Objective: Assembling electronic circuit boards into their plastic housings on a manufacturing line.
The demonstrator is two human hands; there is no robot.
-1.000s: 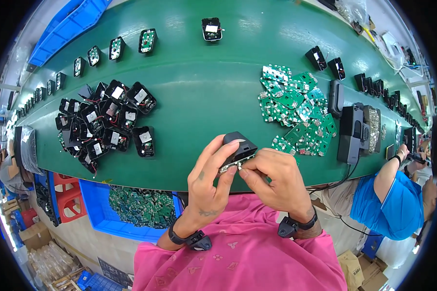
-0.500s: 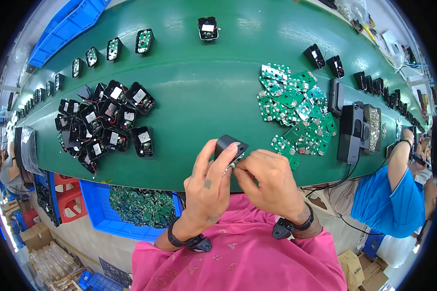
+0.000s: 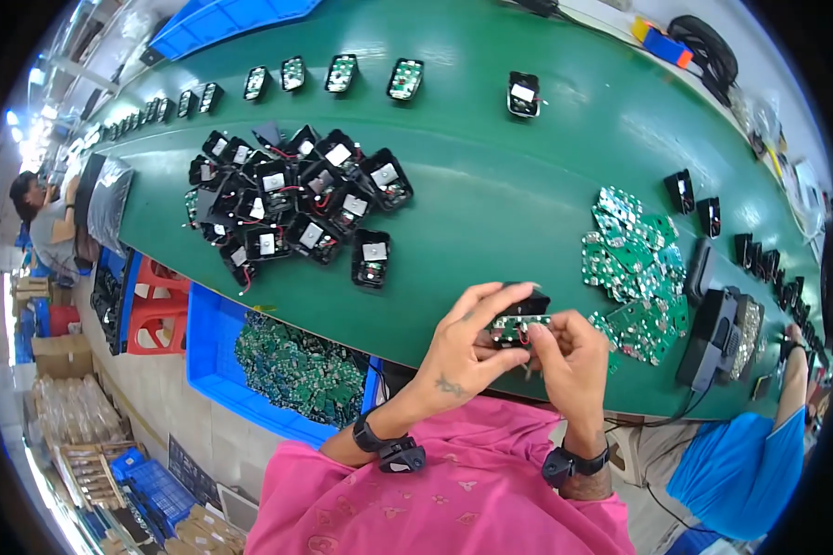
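My left hand (image 3: pixel 467 347) is wrapped round a small black plastic housing (image 3: pixel 535 303) above the table's near edge. A green circuit board (image 3: pixel 509 327) shows at the housing's open side, facing me, with a short red wire (image 3: pixel 525 336) in front of it. My right hand (image 3: pixel 572 356) closes on the right end of the board and wire, thumb on the front. What lies under its fingertips is partly hidden. To the left is a heap of black housings (image 3: pixel 315 236) with white blocks and red wires inside. A pile of loose green circuit boards (image 3: pixel 634 264) lies to the right.
Rows of housings holding boards (image 3: pixel 341 74) run along the far side. Black devices with a cable (image 3: pixel 710 338) stand at right, near a co-worker in blue (image 3: pixel 740 472). A blue bin of boards (image 3: pixel 217 370) sits below the table's edge, beside red stools (image 3: pixel 157 314).
The view has swung, so the table's things sit further right. My hands have turned the housing so that its board side faces me, and the right thumb now lies at the red wire.
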